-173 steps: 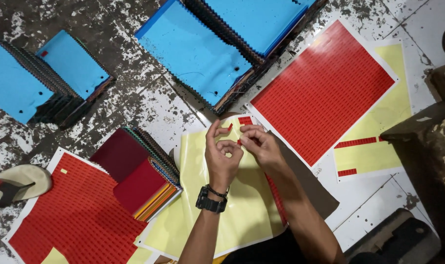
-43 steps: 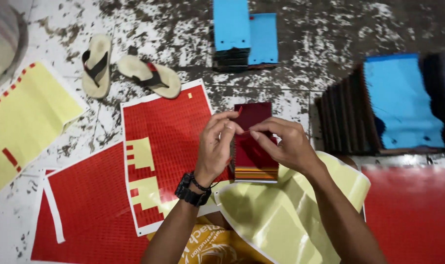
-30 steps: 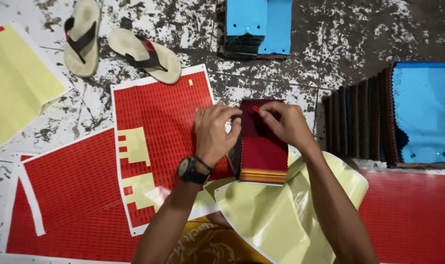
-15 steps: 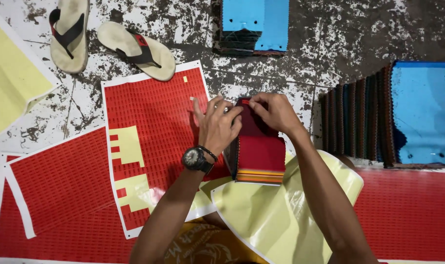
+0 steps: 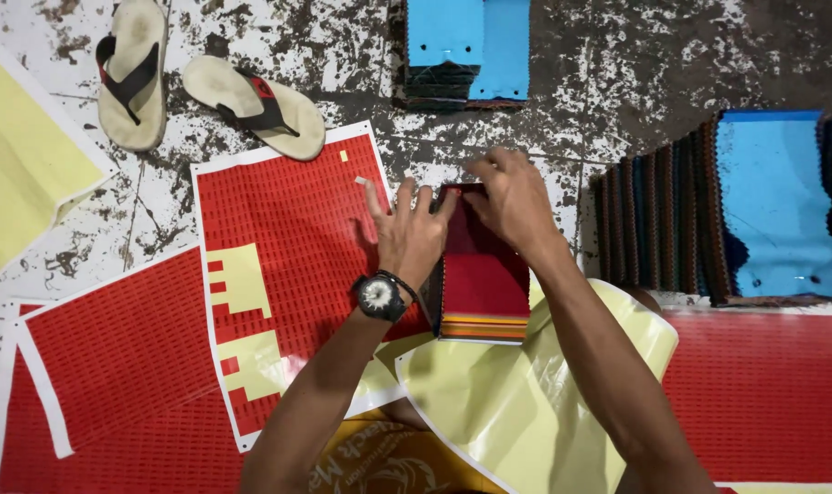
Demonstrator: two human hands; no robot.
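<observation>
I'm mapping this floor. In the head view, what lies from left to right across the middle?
Yellow sheet → red sticker sheet → left hand → swatch book → right hand → blue-topped swatch stack.

A black watch (image 5: pixel 377 295) with a round pale face is worn on the left wrist. Both arms are bare, with no sleeves. A yellow shirt (image 5: pixel 379 457) with dark print is worn.

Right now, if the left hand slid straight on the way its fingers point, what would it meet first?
The left hand points up the picture; past bare speckled floor, it would probably first meet the stack of blue-covered fabric swatch cards. Depth is unclear.
</observation>
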